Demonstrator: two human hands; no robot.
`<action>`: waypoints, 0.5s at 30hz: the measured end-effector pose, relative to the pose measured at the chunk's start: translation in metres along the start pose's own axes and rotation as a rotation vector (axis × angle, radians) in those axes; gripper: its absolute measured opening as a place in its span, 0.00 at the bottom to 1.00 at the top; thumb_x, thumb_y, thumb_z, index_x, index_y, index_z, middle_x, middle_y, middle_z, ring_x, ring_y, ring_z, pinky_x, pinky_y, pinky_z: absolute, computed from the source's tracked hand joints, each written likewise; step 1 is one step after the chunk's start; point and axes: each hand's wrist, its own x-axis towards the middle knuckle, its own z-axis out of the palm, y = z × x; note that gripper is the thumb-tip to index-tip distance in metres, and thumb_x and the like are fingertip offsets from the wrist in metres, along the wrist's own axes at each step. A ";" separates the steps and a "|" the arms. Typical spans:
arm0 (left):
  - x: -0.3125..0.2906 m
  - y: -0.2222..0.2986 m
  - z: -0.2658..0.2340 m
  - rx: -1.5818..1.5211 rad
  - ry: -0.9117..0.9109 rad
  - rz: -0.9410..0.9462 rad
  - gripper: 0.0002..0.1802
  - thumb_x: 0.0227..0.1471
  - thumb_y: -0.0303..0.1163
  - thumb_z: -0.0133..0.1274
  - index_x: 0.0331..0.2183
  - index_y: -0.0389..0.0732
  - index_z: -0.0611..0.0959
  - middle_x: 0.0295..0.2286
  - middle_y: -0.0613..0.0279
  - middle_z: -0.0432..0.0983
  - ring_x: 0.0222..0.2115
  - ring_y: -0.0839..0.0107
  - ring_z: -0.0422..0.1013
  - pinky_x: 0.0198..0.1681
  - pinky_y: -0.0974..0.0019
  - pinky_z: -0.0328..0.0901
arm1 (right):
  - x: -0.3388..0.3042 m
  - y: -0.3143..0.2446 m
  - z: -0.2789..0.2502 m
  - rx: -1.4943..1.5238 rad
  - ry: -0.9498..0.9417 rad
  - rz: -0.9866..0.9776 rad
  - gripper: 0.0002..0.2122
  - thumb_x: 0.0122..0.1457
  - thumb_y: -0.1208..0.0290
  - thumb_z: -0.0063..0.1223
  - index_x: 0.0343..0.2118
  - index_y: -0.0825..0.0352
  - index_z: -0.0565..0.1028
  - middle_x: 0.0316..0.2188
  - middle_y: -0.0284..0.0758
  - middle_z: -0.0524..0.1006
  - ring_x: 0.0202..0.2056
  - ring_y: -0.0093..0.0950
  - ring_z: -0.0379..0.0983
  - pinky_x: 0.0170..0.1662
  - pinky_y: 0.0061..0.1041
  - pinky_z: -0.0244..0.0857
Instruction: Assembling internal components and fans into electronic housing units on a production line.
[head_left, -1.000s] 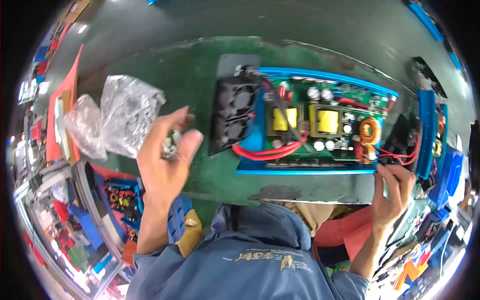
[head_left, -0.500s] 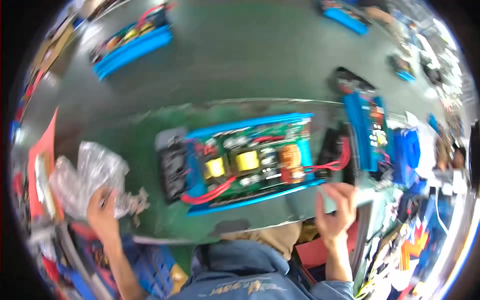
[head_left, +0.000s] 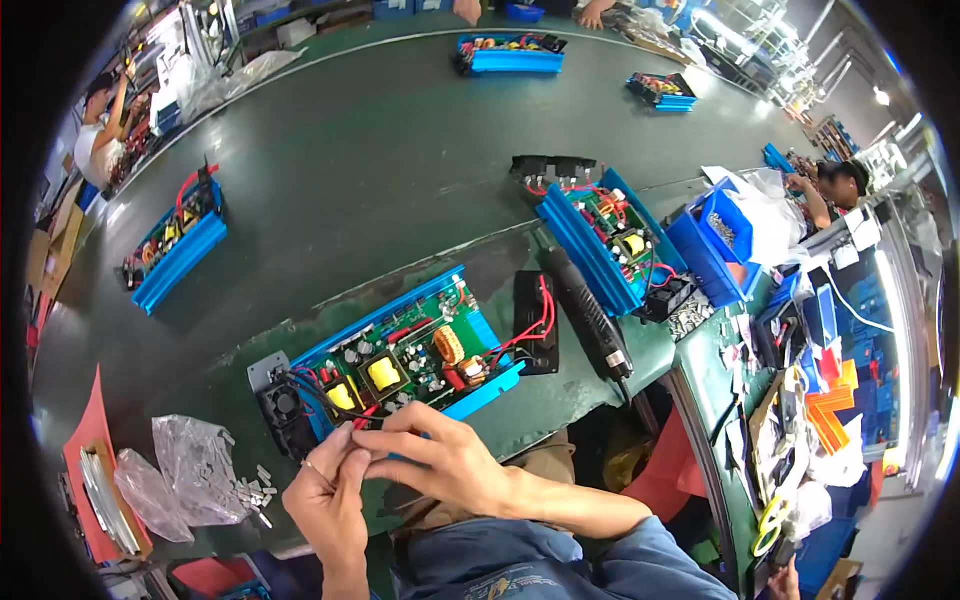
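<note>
In front of me lies a blue metal housing (head_left: 485, 390) with a green circuit board (head_left: 420, 350) in it, carrying yellow transformers and a copper coil. A dark end panel with a fan (head_left: 287, 410) is at its left end. My left hand (head_left: 330, 500) and my right hand (head_left: 445, 465) meet at the housing's near left side. Both have their fingertips pinched together beside a red wire (head_left: 364, 418), which my right fingers grip. What my left fingers pinch is hidden. Red leads run from the right end to a black end plate (head_left: 537, 320).
A black electric screwdriver (head_left: 590, 315) lies between this unit and a second blue housing (head_left: 600, 245). Small metal pieces (head_left: 258, 492) spill by a clear plastic bag (head_left: 190, 465) at left. Blue bins (head_left: 712, 250) stand at right. More housings (head_left: 180, 260) lie farther off; other people sit around.
My left hand has left the plastic bag and my right hand the housing's right end; both now meet at its near left side. The view has turned, and the housing appears farther left and tilted.
</note>
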 end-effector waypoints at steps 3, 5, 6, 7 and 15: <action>0.002 0.000 0.009 0.108 -0.028 0.058 0.16 0.62 0.25 0.55 0.50 0.29 0.82 0.33 0.58 0.84 0.22 0.86 0.69 0.23 0.81 0.60 | -0.005 0.002 -0.013 -0.080 0.025 -0.019 0.18 0.51 0.73 0.69 0.46 0.64 0.81 0.36 0.33 0.74 0.33 0.32 0.76 0.36 0.31 0.74; -0.005 0.011 0.014 -0.083 -0.110 -0.144 0.18 0.67 0.32 0.51 0.51 0.29 0.81 0.34 0.58 0.84 0.23 0.86 0.69 0.18 0.81 0.51 | -0.011 0.007 -0.022 -0.142 0.066 -0.078 0.15 0.50 0.72 0.69 0.43 0.63 0.83 0.33 0.32 0.75 0.33 0.32 0.76 0.36 0.31 0.73; -0.007 0.015 0.013 -0.062 -0.227 -0.227 0.25 0.70 0.41 0.43 0.53 0.28 0.78 0.37 0.54 0.84 0.29 0.84 0.75 0.16 0.81 0.50 | -0.017 0.009 -0.028 -0.191 0.077 -0.092 0.14 0.50 0.73 0.69 0.42 0.62 0.83 0.33 0.32 0.75 0.34 0.32 0.76 0.36 0.31 0.73; -0.007 0.015 0.015 -0.064 -0.236 -0.222 0.25 0.70 0.41 0.43 0.53 0.28 0.78 0.37 0.54 0.84 0.29 0.84 0.75 0.16 0.81 0.50 | -0.021 0.009 -0.032 -0.239 0.089 -0.105 0.13 0.50 0.73 0.69 0.40 0.62 0.84 0.33 0.31 0.75 0.34 0.32 0.76 0.36 0.31 0.72; 0.022 -0.004 -0.016 0.138 -0.148 0.210 0.40 0.72 0.51 0.22 0.36 0.29 0.83 0.35 0.54 0.78 0.30 0.68 0.76 0.30 0.68 0.69 | -0.037 -0.001 -0.054 -0.060 0.054 0.296 0.08 0.59 0.77 0.62 0.41 0.69 0.82 0.37 0.39 0.81 0.40 0.35 0.80 0.45 0.31 0.73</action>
